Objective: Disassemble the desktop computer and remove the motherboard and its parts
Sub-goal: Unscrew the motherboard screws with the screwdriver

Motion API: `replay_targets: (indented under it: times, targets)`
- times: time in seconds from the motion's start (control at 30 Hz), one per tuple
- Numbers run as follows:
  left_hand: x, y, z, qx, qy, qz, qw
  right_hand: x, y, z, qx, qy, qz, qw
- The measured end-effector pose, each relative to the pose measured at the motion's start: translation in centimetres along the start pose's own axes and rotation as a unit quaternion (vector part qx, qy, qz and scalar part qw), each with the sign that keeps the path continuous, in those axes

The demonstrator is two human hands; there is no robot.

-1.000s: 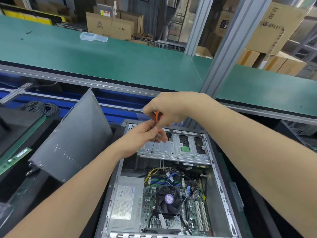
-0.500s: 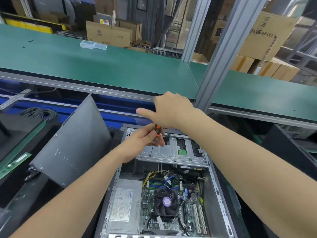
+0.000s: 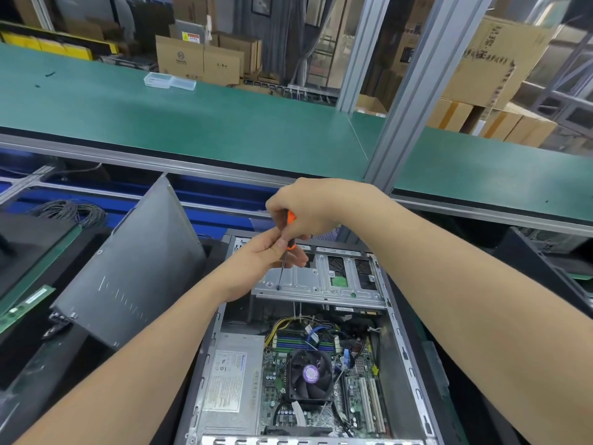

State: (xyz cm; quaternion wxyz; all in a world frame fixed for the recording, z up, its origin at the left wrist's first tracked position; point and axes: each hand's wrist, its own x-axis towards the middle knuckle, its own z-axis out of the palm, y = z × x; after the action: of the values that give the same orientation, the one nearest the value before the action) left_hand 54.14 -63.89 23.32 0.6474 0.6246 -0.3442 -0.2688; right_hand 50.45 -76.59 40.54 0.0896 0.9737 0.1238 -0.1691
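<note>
1. The desktop computer [image 3: 405,348] lies open on its side in the near middle of the scene; its motherboard [image 3: 354,409] sits on the case floor at the near end, with the black CPU fan [image 3: 309,374] on top of it and the grey power supply [image 3: 231,380] just left of it.
2. A silver drive cage [image 3: 321,285] spans the far end of the case; both hands meet above its left part.
3. The right hand [image 3: 308,207] comes from the right, fingers curled down round the orange handle of a screwdriver [image 3: 291,217]; the tool stands nearly upright.
4. The left hand [image 3: 256,261] comes from the near left; its thumb and fingers pinch the screwdriver just below the handle, touching the right hand.
5. The screwdriver's tip rests at a hole in the near left corner of the drive cage; whether a screw sits there I cannot tell.
6. A grey side panel [image 3: 134,271] leans tilted just left of the case; a coil of black cable [image 3: 73,211] lies further left and farther off.
7. A green bench [image 3: 192,123] runs across the far side; a clear plastic box [image 3: 169,81] rests on it.
</note>
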Motion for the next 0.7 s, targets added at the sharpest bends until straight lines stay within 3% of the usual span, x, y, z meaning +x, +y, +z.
replay_targets:
  times: [0.17,0.4,0.47,0.53,0.6,0.7]
  targets:
    - [0.1,-0.5,0.0,0.007,-0.001,-0.005,1.000,0.2,0.2,0.4,-0.064,0.004,-0.048,0.997]
    - [0.2,-0.6,0.2,0.000,-0.002,0.005,1.000,0.2,0.8,0.4,-0.013,0.012,-0.062,0.998]
    - [0.2,-0.5,0.1,0.002,-0.010,0.016,1.000,-0.2,1.0,0.2,0.021,0.048,-0.003,0.999]
    - [0.2,-0.4,0.1,0.004,-0.011,0.020,1.000,-0.4,0.3,0.4,0.013,0.115,0.127,0.985]
    - [0.2,-0.4,0.0,0.006,-0.013,0.017,1.000,0.1,-0.5,1.1,0.032,0.111,0.213,0.970]
    - [0.2,-0.5,-0.1,0.001,-0.014,0.013,1.000,0.9,-0.5,2.0,0.156,0.091,0.186,0.966]
